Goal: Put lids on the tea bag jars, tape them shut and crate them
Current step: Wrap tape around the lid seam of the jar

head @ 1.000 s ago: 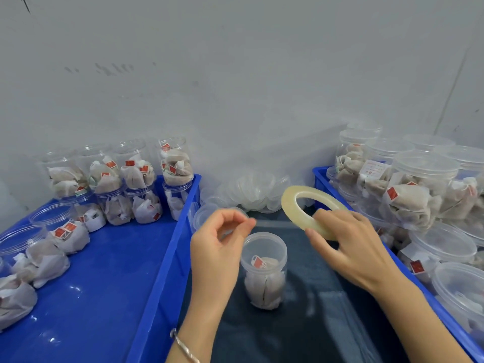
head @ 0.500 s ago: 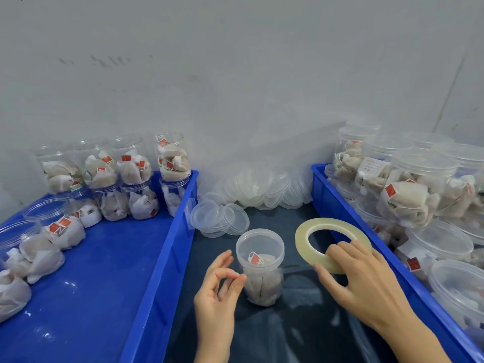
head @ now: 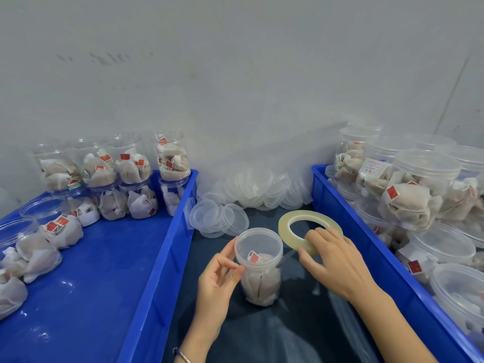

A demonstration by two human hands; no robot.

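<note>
At the lower centre of the frame a lidded tea bag jar (head: 259,268) stands upright on the dark worktop (head: 301,323), between a blue crate (head: 157,258) of unlidded jars on the left and another blue crate (head: 366,239) of lidded jars on the right. The left hand (head: 218,280) is at the jar's left side, thumb and forefinger pressed together near its lid rim, pinching something too small to tell. The right hand (head: 336,260) grips the tape roll (head: 309,231) just right of the jar, its fingers curled over the ring's near edge, while loose clear lids (head: 222,218) lie behind.

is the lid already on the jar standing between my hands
Yes, lidded. A translucent lid caps the jar, which stands upright on the dark mat; whether tape already seals it, cannot tell.
</note>
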